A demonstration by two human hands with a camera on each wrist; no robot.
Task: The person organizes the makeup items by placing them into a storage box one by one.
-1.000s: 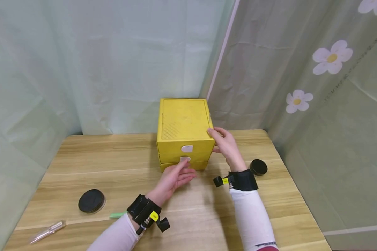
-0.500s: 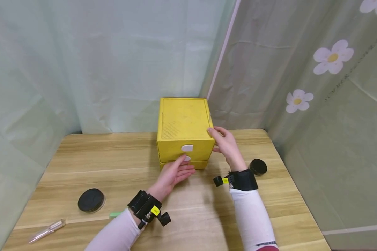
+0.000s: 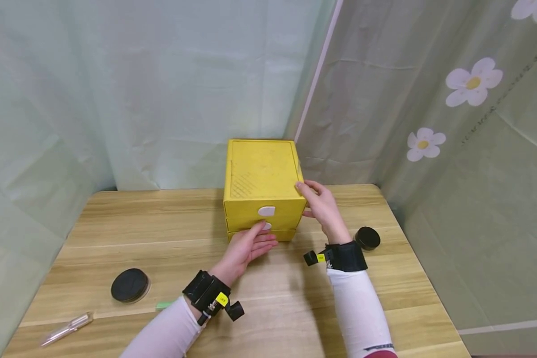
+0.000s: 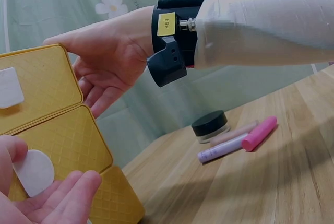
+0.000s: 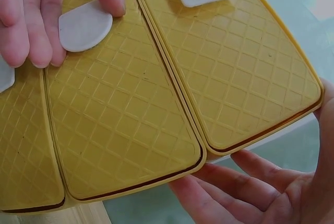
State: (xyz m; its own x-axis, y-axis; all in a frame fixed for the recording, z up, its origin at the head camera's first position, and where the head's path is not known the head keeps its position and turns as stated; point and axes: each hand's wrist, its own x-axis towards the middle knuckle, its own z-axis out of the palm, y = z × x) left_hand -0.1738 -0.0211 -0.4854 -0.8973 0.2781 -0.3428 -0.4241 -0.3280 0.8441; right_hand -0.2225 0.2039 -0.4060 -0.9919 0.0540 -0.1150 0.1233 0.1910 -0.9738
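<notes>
Fingers on the left hand [image 3: 247, 248] are pinching the white tab [image 5: 86, 25] on the middle drawer [image 5: 125, 114]; right hand [image 3: 324, 210]'s got the yellow drawer unit [image 3: 264, 169] (twelve o'clock) by its top corner, fingers slightly apart, tips partly hidden. Yellow label [image 4: 166, 24] starts with R, wall lettering [image 3: 503, 94]'s too blurry. Left sleeve [image 3: 161, 328] cuts off some green strip [image 3: 163, 306], around eight.

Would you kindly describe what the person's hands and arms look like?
The left hand and right hand are bare, the sleeves white, the right one with dark marking near red fabric. Each wrist wears a black strap with a yellow label, a metal connector and a black block.
</notes>
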